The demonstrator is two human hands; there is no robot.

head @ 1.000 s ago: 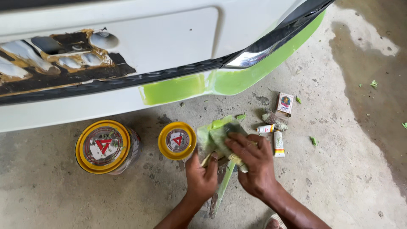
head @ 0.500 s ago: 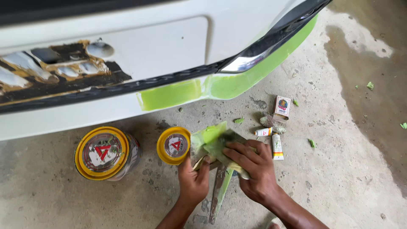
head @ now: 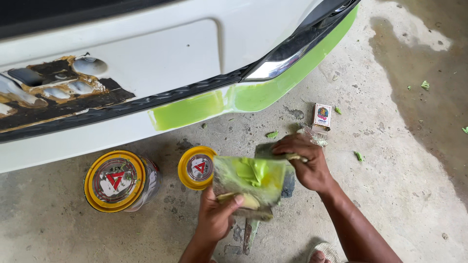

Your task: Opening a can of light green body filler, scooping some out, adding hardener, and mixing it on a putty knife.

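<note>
Left hand: the left hand (head: 214, 219) is being kept closed around the lower edge of a flat, square mixing board smeared with bright green putty (head: 249, 182), thumb pressed on top of it.

Right hand: the right hand (head: 307, 163) is being held closed on a thin flat spreader blade (head: 273, 153), which is being laid against the top edge of the board. How much of the blade is touching the putty can't be told.

Putty: a lump of the green stuff is being carried on the middle of the board, right between the two hands.

Small lid: a round yellow tin lid with a red triangle (head: 196, 167) is lying just left of the board, near the left hand's knuckles.

Big tin: a larger yellow-topped metal can (head: 119, 181) is sitting further out to the left, well apart from both hands.

Box: a small printed cardboard box (head: 321, 116) is lying on the grey concrete floor (head: 414, 160) just beyond the right hand.

Bumper: a white car bumper with a green-filled strip (head: 234, 100) is being faced, beyond both hands.

Scraper: a dark flat tool (head: 249, 234) is lying under the board, beside the left wrist.
</note>
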